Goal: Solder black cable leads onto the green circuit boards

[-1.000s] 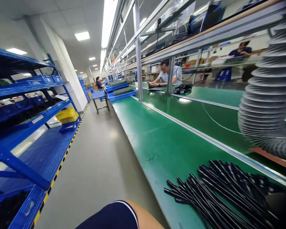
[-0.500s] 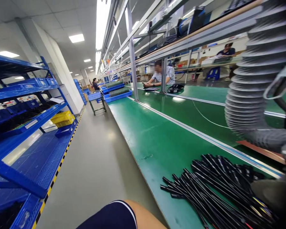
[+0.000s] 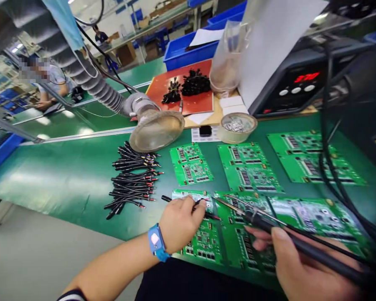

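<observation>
My left hand, wearing a blue wrist strap, is closed in a pinch on a short black cable above a green circuit board. Another black cable end with a red tip shows just under the fingers. In my right hand is a soldering iron, its metal tip pointing left, close to the held cable. A thin metal tube runs alongside the iron. Left of the boards lie piles of black cables with bare coloured ends.
More circuit boards lie in rows on the green bench. A fume hose hood hangs over the cables. Behind are a round tin, a red mat with black parts, and a soldering station. Another person sits opposite.
The view has swung right from the aisle and shelves to the bench with the boards. Both my hands, the held cable and the soldering iron are now in sight.
</observation>
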`<action>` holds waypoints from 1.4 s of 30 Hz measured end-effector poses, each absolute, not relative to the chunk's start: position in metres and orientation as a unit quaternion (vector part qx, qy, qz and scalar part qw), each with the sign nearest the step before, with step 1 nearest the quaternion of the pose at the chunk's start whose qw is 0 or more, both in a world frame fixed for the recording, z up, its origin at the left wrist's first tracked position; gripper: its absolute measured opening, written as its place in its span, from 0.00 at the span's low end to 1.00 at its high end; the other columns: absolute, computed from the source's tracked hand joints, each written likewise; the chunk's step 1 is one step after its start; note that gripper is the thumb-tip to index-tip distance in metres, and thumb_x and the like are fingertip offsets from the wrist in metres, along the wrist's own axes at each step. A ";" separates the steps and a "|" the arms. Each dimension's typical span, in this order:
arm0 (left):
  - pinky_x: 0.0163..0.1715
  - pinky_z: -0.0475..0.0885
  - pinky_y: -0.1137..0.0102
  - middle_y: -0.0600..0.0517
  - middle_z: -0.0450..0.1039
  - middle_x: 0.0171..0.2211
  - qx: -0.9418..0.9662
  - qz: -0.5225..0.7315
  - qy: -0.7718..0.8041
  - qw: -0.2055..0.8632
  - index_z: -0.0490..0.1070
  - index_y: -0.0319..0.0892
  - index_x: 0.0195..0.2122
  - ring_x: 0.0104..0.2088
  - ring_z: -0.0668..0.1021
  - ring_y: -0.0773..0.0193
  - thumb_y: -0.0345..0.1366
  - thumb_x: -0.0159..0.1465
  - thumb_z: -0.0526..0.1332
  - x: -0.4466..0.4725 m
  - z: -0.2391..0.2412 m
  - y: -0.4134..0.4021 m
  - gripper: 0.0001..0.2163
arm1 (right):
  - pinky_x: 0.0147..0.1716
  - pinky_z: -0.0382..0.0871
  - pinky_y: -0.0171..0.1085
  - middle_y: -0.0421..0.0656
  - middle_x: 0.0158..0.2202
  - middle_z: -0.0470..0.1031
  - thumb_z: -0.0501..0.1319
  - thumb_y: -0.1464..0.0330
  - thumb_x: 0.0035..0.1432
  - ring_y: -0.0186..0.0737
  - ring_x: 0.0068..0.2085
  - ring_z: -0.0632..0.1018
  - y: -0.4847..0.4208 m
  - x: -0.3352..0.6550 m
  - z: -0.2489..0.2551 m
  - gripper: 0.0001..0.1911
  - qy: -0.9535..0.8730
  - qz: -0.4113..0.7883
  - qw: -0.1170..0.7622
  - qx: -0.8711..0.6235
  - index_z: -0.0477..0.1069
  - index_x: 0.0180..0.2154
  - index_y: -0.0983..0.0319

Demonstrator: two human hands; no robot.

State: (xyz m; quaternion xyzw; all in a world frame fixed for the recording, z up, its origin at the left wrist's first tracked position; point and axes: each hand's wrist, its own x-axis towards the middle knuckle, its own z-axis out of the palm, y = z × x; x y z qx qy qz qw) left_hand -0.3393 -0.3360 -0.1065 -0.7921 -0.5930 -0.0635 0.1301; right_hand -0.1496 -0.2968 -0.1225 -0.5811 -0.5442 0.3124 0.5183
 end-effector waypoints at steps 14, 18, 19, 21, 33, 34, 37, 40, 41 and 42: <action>0.21 0.69 0.69 0.48 0.66 0.32 -0.790 -0.050 -0.599 0.122 0.64 0.39 0.48 0.26 0.72 0.63 0.26 0.61 0.52 -0.334 -0.098 -0.333 0.14 | 0.18 0.70 0.29 0.39 0.18 0.71 0.59 0.70 0.49 0.35 0.20 0.74 -0.290 -0.156 -0.103 0.08 -0.648 0.278 0.481 -0.520 0.69 0.20 0.62; 0.21 0.69 0.70 0.49 0.64 0.30 -0.791 -0.022 -0.599 0.119 0.63 0.39 0.49 0.25 0.71 0.64 0.26 0.60 0.52 -0.334 -0.097 -0.332 0.15 | 0.20 0.71 0.29 0.39 0.18 0.71 0.58 0.71 0.50 0.34 0.20 0.73 -0.289 -0.156 -0.101 0.08 -0.647 0.289 0.483 -0.514 0.69 0.20 0.62; 0.21 0.69 0.70 0.49 0.64 0.30 -0.792 -0.017 -0.599 0.119 0.62 0.39 0.49 0.25 0.71 0.64 0.26 0.60 0.52 -0.334 -0.097 -0.331 0.15 | 0.19 0.71 0.29 0.39 0.17 0.71 0.58 0.71 0.50 0.34 0.20 0.74 -0.289 -0.156 -0.100 0.09 -0.653 0.286 0.482 -0.510 0.69 0.19 0.62; 0.21 0.69 0.70 0.50 0.64 0.30 -0.793 -0.015 -0.596 0.121 0.62 0.38 0.50 0.25 0.71 0.64 0.26 0.60 0.52 -0.334 -0.097 -0.330 0.16 | 0.19 0.70 0.29 0.40 0.17 0.71 0.58 0.71 0.50 0.35 0.20 0.74 -0.288 -0.157 -0.098 0.10 -0.661 0.281 0.478 -0.506 0.69 0.18 0.62; 0.21 0.69 0.69 0.49 0.65 0.29 -0.796 -0.024 -0.593 0.115 0.63 0.38 0.49 0.24 0.70 0.64 0.25 0.60 0.51 -0.334 -0.093 -0.328 0.15 | 0.19 0.69 0.30 0.38 0.19 0.71 0.60 0.69 0.49 0.33 0.18 0.72 -0.295 -0.150 -0.108 0.04 -0.556 0.336 0.496 -0.577 0.67 0.25 0.63; 0.21 0.69 0.69 0.49 0.65 0.29 -0.797 -0.022 -0.593 0.114 0.63 0.37 0.49 0.25 0.70 0.64 0.25 0.60 0.51 -0.334 -0.093 -0.328 0.15 | 0.19 0.69 0.30 0.38 0.19 0.71 0.60 0.69 0.49 0.33 0.19 0.72 -0.295 -0.151 -0.108 0.04 -0.552 0.335 0.493 -0.583 0.67 0.25 0.62; 0.21 0.70 0.69 0.49 0.65 0.29 -0.799 -0.020 -0.590 0.116 0.64 0.37 0.48 0.25 0.70 0.64 0.25 0.60 0.51 -0.335 -0.091 -0.328 0.15 | 0.20 0.70 0.31 0.38 0.18 0.71 0.60 0.68 0.49 0.34 0.20 0.73 -0.295 -0.153 -0.107 0.06 -0.573 0.296 0.474 -0.599 0.66 0.24 0.62; 0.21 0.69 0.70 0.49 0.66 0.29 -0.803 -0.020 -0.584 0.120 0.64 0.37 0.48 0.24 0.71 0.65 0.25 0.60 0.52 -0.335 -0.088 -0.327 0.15 | 0.20 0.70 0.31 0.39 0.17 0.70 0.59 0.67 0.50 0.34 0.21 0.73 -0.295 -0.152 -0.107 0.07 -0.608 0.262 0.464 -0.589 0.66 0.23 0.63; 0.20 0.69 0.70 0.49 0.66 0.29 -0.805 -0.018 -0.581 0.119 0.65 0.37 0.48 0.24 0.71 0.65 0.25 0.59 0.53 -0.335 -0.087 -0.326 0.15 | 0.20 0.69 0.31 0.39 0.17 0.70 0.59 0.67 0.50 0.34 0.21 0.73 -0.295 -0.152 -0.108 0.08 -0.616 0.258 0.463 -0.583 0.66 0.22 0.63; 0.20 0.69 0.70 0.49 0.66 0.29 -0.806 -0.016 -0.580 0.118 0.65 0.37 0.47 0.24 0.71 0.65 0.25 0.59 0.53 -0.335 -0.087 -0.326 0.14 | 0.19 0.69 0.31 0.39 0.16 0.70 0.59 0.67 0.50 0.34 0.21 0.73 -0.294 -0.152 -0.108 0.08 -0.622 0.255 0.463 -0.578 0.66 0.22 0.63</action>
